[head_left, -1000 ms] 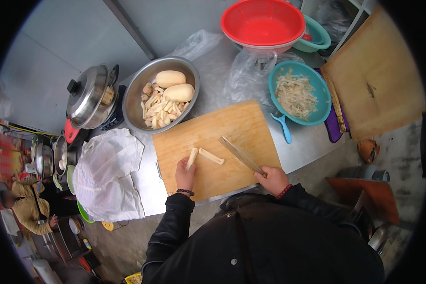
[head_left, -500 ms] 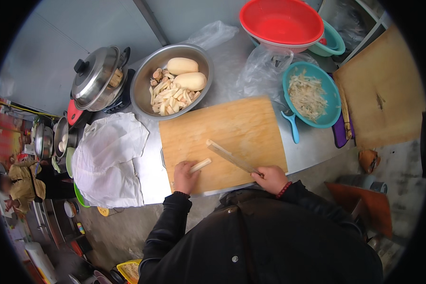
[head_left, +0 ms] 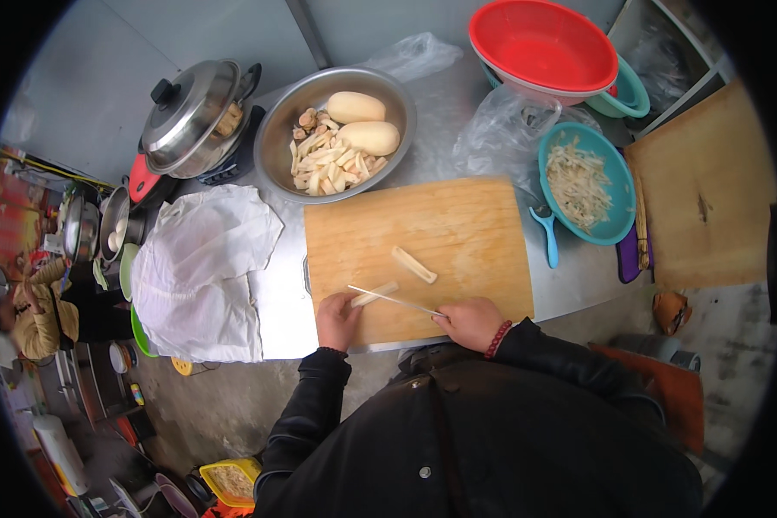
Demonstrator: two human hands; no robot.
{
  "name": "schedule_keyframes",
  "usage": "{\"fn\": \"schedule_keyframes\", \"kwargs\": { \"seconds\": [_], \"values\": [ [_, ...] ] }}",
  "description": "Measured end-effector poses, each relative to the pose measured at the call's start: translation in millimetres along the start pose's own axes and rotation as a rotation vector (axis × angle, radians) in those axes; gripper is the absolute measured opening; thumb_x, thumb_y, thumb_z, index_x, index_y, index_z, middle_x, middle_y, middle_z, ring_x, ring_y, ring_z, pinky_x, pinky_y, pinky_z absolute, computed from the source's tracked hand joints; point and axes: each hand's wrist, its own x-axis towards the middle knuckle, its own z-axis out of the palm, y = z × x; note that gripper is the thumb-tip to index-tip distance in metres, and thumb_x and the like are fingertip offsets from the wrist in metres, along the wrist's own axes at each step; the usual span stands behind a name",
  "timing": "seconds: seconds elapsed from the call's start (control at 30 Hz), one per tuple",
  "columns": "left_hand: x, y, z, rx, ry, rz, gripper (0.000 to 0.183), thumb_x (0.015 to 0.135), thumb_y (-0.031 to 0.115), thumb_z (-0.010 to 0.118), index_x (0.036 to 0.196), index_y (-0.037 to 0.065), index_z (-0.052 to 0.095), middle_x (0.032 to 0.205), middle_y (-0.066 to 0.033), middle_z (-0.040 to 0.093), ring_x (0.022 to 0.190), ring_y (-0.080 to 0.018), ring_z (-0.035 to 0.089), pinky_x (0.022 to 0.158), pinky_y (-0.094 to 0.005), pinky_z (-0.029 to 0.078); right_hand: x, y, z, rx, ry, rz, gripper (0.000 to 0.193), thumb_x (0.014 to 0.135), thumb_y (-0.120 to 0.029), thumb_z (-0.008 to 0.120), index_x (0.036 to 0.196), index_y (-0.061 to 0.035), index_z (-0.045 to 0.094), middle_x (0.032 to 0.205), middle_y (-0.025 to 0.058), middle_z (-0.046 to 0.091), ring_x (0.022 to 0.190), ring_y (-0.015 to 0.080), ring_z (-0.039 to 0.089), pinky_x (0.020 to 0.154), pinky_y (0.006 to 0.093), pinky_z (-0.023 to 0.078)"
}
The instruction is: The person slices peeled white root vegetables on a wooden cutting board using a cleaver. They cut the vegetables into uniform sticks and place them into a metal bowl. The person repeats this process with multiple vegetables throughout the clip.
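At the near left of the wooden cutting board (head_left: 466, 216), my left hand (head_left: 337, 320) is closed on the end of a pale stick of what looks like lotus root (head_left: 380, 292). My right hand (head_left: 476, 325) grips a knife (head_left: 395, 300), whose handle is mostly hidden in the fist. Its blade is seen nearly edge-on and crosses the stick close to my left fingers; whether it touches cannot be told. Farther off on the board lies another pale piece (head_left: 414, 265), apart from both hands.
Behind the board stands a steel bowl (head_left: 274, 180) of whole and cut pale roots. A teal basin (head_left: 617, 226) of shreds and a blue peeler (head_left: 548, 238) are at the right. White cloth (head_left: 203, 268) lies left, near a lidded pot (head_left: 186, 121). Red basin (head_left: 540, 43) sits at the back.
The knife has swung left from the farther piece to the stick by my left hand. That farther piece now lies free of the blade. The whole view has shifted slightly.
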Motion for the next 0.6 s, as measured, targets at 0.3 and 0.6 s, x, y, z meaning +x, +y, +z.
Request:
{"fn": "schedule_keyframes", "kwargs": {
  "seconds": [0.3,0.6],
  "values": [
    [-1,-1,1,0.001,-0.003,-0.023,0.022,0.076,0.007,0.081,0.098,0.005,0.073,0.098,-0.0124,0.071,0.095,-0.0308,0.066,0.085,-0.0386,0.053,6,-9,-2,-0.064,-0.025,0.011,0.027,0.095,-0.029,0.056,0.082,-0.0088,0.069,0.075,0.0162,0.068,0.072,0.0391,0.067,0.066,0.0523,0.052],
    [0,1,0,0.015,-0.006,0.01,0.023,0.077,0.007,0.081,0.099,0.005,0.073,0.1,-0.0129,0.071,0.096,-0.0321,0.066,0.086,-0.0389,0.053,13,-13,9,-0.08,-0.061,-0.004,0.025,0.092,-0.022,0.053,0.083,-0.0052,0.069,0.076,0.02,0.069,0.075,0.0405,0.068,0.068,0.0529,0.053]
  ]
}}
